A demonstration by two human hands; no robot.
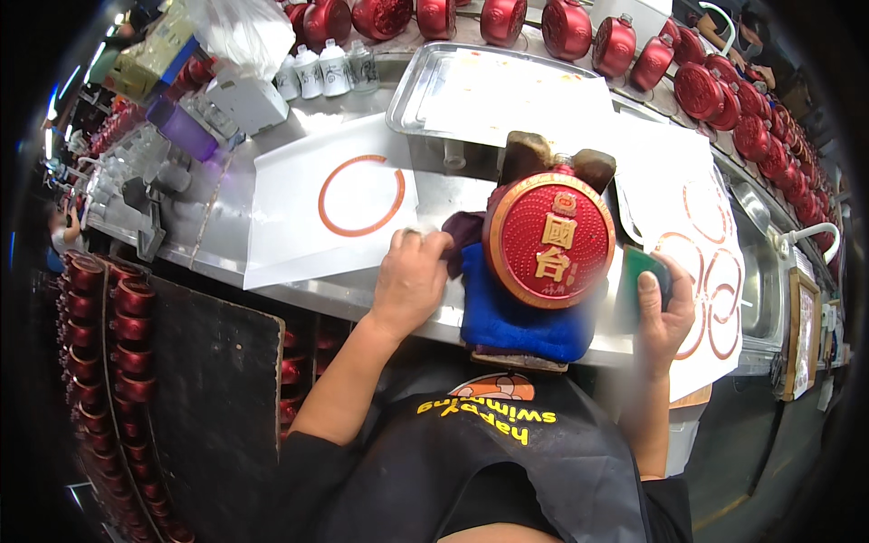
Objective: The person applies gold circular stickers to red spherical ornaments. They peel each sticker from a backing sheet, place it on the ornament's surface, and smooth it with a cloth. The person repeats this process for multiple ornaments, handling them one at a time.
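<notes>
Down at the center of the frame, I am watching a red bottle [549, 244] that is leaning back on a rest, its round face turning up toward my camera and its neck pointing to the top. An orange band is circling the face, and raised gold characters are standing on it. Two brown pads [523, 157] are flanking the neck, and a blue cloth [525, 319] is lying beneath the bottle's lower edge.

Left of the bottle, I am keeping the left hand [412, 279] over the metal bench [213, 213]. Its fingers are curling inward against a maroon cloth [464, 232]; I cannot tell whether they are pinching it. Right of the bottle, the right hand [665, 308] is closing around a green piece [636, 279], thumb across its near face; the piece is blurring a little and sitting just beside the bottle, apart from it.

Left of center, a white sheet [290, 213] is carrying an orange ring [337, 223]. At right, another sheet [665, 172] is bearing several more. A metal tray [420, 116] is lying at upper center, and more red bottles [568, 29] are lining the top edge.
</notes>
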